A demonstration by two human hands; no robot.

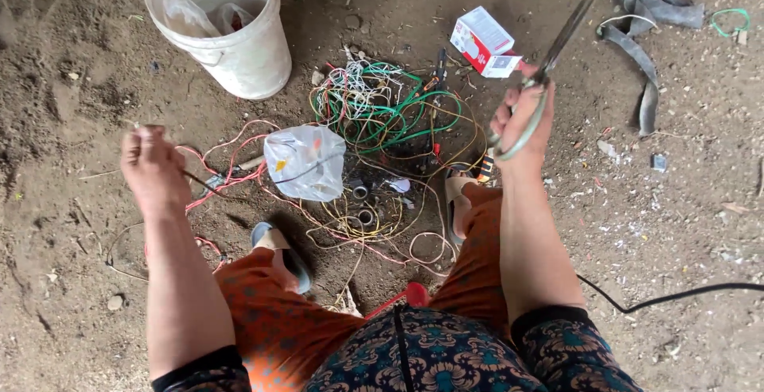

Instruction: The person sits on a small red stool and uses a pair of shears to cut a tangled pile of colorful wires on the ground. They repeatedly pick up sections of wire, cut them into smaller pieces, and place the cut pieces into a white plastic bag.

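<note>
The right hand (521, 121) grips scissors (549, 66) up high, the left hand (151, 165) pinches a thin wire (208, 185), not yet cut, and a big wire pile (382, 129) waits on the dirt ground (64, 121).

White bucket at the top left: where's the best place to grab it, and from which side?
Grip the white bucket by its rim, coming straight down from above. It stands upright with the mouth open, so the near rim edge is exposed and nothing crosses it. The smooth wall offers little hold, and plastic bags sit inside, so keep fingers shallow. Any handle is hard to make out.
</note>
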